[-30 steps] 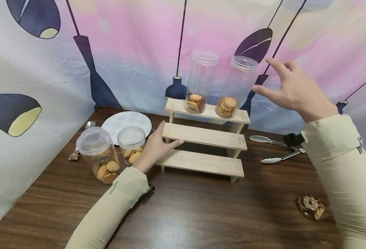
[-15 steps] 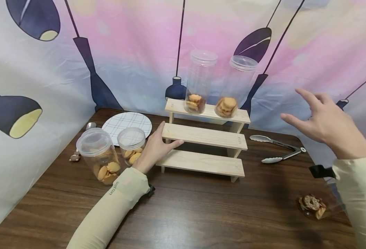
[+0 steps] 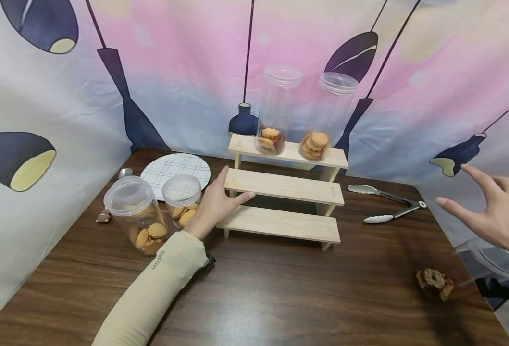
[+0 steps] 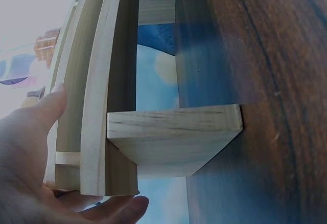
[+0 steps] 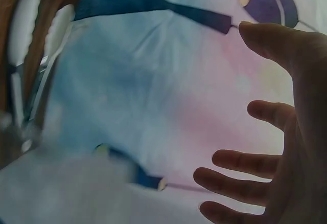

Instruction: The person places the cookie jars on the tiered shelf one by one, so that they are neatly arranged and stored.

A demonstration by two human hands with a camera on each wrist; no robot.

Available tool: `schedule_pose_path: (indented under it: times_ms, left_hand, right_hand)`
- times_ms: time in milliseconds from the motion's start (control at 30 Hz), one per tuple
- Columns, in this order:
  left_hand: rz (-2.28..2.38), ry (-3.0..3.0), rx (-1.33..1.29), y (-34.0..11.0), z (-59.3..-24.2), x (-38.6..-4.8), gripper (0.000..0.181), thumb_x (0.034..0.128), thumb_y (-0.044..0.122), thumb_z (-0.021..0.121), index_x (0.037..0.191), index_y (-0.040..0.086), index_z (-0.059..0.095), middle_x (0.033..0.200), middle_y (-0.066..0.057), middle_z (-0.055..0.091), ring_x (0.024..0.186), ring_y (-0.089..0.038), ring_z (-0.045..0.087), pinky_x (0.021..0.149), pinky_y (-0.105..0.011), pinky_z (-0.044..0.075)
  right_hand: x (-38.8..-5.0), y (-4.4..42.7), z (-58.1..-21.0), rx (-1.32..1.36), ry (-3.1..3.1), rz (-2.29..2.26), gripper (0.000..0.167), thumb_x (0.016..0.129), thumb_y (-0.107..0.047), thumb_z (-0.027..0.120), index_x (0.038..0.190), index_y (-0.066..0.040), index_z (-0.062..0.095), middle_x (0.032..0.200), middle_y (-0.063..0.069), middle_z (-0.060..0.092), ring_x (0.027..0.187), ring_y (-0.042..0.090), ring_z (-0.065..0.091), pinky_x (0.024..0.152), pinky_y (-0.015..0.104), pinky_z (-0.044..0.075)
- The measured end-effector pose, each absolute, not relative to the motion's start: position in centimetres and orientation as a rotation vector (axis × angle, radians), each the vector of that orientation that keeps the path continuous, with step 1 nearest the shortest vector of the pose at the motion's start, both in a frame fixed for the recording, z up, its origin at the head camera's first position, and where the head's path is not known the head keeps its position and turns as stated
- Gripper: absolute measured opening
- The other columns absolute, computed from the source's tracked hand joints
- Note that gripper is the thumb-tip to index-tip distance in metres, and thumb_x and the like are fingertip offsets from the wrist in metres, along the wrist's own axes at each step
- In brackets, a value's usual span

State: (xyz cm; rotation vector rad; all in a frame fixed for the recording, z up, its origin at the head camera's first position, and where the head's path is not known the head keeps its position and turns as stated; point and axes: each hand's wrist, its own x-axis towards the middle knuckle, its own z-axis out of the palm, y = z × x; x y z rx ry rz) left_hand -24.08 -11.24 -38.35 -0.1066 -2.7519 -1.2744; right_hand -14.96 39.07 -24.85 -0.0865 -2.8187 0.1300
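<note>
My left hand (image 3: 213,206) grips the left end of a three-step wooden display stand (image 3: 284,186). In the left wrist view the thumb lies over one step and the other fingers reach round the end. At the far right, my right hand (image 3: 498,211) is held in the air with fingers spread and nothing in them. Close below it stands a clear jar (image 3: 494,259) with ring-shaped and other cookies (image 3: 433,282) at its bottom. Two tall clear jars with few cookies, one on the left (image 3: 276,108) and one on the right (image 3: 332,113), stand on the top step.
Left of the stand are a large jar of cookies (image 3: 135,211), a smaller lidded jar (image 3: 181,197) and a checked plate (image 3: 176,170). Tongs (image 3: 386,204) lie spread to the right. A patterned cloth (image 3: 185,86) hangs behind the table.
My right hand has moved right and down, away from the right-hand jar on the top step, to above the jar at the table's right. My left hand has stayed on the stand.
</note>
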Motion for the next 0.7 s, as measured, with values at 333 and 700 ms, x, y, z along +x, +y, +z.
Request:
schedule_pose_path:
  times_ms: [333,700]
  left_hand:
    - [-1.282,-2.750,-0.116,-11.3,-38.5,-24.1,0.114,0.0789,0.071,0.069,0.161,0.014,0.014,0.162,-0.017,0.027,0.145,-0.037,0.032,0.114,-0.053,0.034]
    - [-1.288,-2.745,-0.116,-11.3,-38.4,-24.1,0.114,0.0788,0.071,0.069,0.161,0.014,0.013,0.162,-0.017,0.026,0.146,-0.037,0.031,0.114,-0.053,0.033]
  right_hand:
    - [-12.9,42.1,-28.1,-0.181,-2.793,0.161,0.101,0.092,-0.074,0.044,0.159,-0.007,0.011,0.143,0.047,0.019,0.133,0.063,0.018,0.103,0.077,0.017]
    - [-11.8,44.1,-30.5,-0.251,-2.756,0.259,0.098,0.093,-0.068,0.050,0.159,-0.005,0.014,0.146,0.045,0.019,0.134,0.063,0.018,0.100,0.078,0.019]
